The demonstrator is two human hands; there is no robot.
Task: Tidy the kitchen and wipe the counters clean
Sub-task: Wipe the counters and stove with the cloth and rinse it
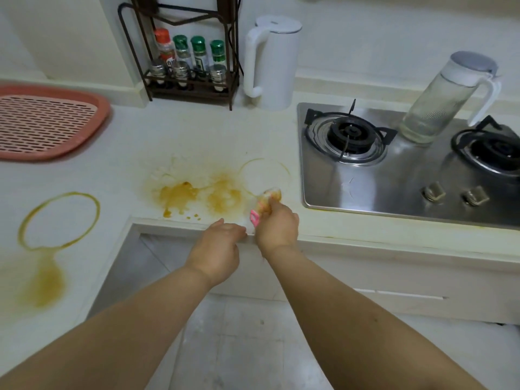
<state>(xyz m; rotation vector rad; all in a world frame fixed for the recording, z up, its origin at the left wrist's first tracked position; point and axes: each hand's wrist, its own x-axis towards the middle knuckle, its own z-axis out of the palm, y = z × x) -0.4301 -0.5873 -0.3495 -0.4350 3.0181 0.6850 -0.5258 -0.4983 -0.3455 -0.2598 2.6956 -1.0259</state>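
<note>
- Both forearms are extended from 6 o'clock toward the counter edge [365, 237], which lies nearest the working zone
- Right hand [277, 225]: closed around a bunched cloth [268, 199], stained orange and with a pink tag at its lower end; the cloth is held at the right margin of the main spill
- Left hand [218, 249]: fingers are curled loosely at the counter lip, just beside the right hand; whether anything is gripped cannot be told
- Orange spill [197, 195] is located at 10 o'clock from the cloth; a faint ring mark [266, 175] sits at 12 o'clock from it
- A second ring stain [60, 220] with a smear below is located far out at 9 o'clock, untouched
- Recommended procedure: the cloth should be drawn from the spill's outer margin inward, so residue is gathered rather than spread; a clean face should be turned outward once saturated
- Drips near the edge should be caught before they run over the lip
- The stove [394, 175] at 3 o'clock should be kept clear of smears
</note>
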